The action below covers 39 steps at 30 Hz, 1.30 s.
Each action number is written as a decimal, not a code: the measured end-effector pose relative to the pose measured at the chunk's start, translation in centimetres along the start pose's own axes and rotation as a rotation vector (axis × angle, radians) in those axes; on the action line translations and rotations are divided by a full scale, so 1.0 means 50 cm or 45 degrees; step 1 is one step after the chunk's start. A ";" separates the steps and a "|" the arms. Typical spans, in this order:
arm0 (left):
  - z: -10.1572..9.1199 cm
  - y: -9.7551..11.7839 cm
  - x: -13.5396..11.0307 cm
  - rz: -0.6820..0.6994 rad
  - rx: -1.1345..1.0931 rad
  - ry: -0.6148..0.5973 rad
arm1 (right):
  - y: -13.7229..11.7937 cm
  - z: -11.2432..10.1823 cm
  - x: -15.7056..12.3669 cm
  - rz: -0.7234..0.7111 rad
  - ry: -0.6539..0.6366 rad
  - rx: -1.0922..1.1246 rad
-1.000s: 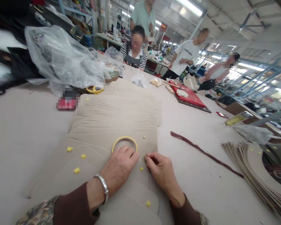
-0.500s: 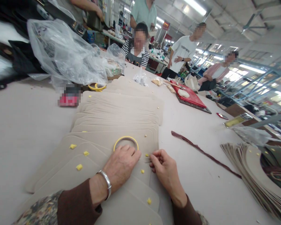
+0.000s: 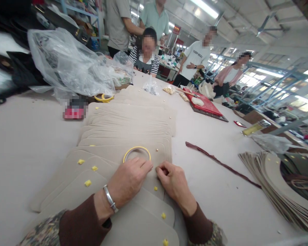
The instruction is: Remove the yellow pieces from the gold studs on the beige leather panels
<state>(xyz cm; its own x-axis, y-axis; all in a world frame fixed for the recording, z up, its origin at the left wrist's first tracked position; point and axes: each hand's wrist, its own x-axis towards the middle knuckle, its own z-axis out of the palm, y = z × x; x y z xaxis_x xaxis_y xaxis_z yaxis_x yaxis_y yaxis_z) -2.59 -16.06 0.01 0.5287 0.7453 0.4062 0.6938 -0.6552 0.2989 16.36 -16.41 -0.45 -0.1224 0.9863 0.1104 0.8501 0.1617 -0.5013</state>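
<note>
Our left hand (image 3: 129, 179) partly hides a thin yellow ring (image 3: 137, 148), grip unclear; our right hand (image 3: 178, 179) pinches narrowly over smooth beige sheets (image 3: 128, 119).

"KEEP REAL" on a white T-shirt (image 3: 194, 56)

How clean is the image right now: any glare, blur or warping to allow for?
Head view, top and right: glare from the tube light and washed-out windows; head view, left edge: the dark pile looks smeared; head view overall: wide-angle stretch, room tilted; head view, middle: left hand and right hand fairly clear, shadows soft, but anything the right one pinches is unreadable.
</note>
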 end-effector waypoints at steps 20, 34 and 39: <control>-0.011 0.000 -0.014 0.135 -0.146 0.122 | -0.039 -0.016 -0.014 -0.686 0.237 0.201; -0.004 0.014 -0.006 0.114 -0.096 0.115 | -0.054 0.000 -0.015 0.254 0.012 0.985; -0.001 0.036 -0.009 0.148 -0.111 0.134 | -0.017 -0.001 0.009 0.516 0.047 1.213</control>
<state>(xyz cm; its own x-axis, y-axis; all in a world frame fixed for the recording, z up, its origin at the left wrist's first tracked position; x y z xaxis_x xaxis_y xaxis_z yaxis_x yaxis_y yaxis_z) -1.61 -17.56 0.43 0.5456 0.6497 0.5293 0.5834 -0.7479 0.3166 15.59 -16.12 0.06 0.1120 0.9734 -0.2001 0.0640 -0.2080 -0.9760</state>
